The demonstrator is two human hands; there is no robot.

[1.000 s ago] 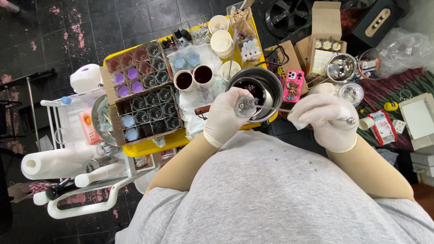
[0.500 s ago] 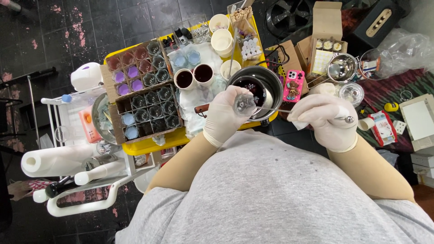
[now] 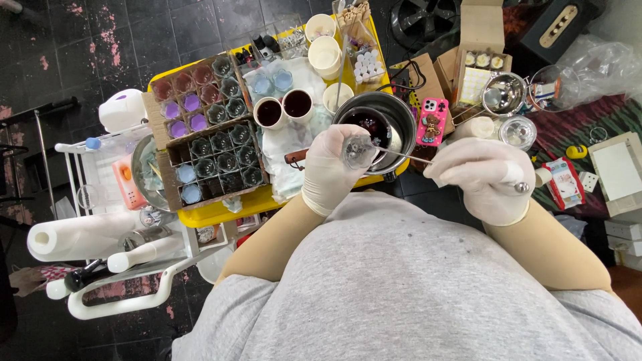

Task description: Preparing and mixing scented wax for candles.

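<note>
A small clear glass cup [image 3: 356,151] sits right at the centre of it all, held over the near rim of the dark metal pot [image 3: 376,127] with its dark purple liquid. The left hand [image 3: 332,168], gloved in white, has its fingers curled snugly round that cup, a closed grip with the glass tipped mouth-up toward the camera. From the cup a thin metal rod [image 3: 408,156] runs out to the right, its near end at the cup's mouth. The right hand [image 3: 483,179], gloved too, pinches the rod's far end between thumb and bent fingers, a tight narrow hold, with a small metal tip showing past the knuckles.

The pot stands at the edge of a yellow tray [image 3: 221,212]. Just left of it, two white cups of dark liquid [image 3: 283,110], then cardboard boxes of small glass jars [image 3: 207,130]. Right of the pot lies a pink phone case [image 3: 432,121]; off to the lower left, a paper towel roll [image 3: 73,234].
</note>
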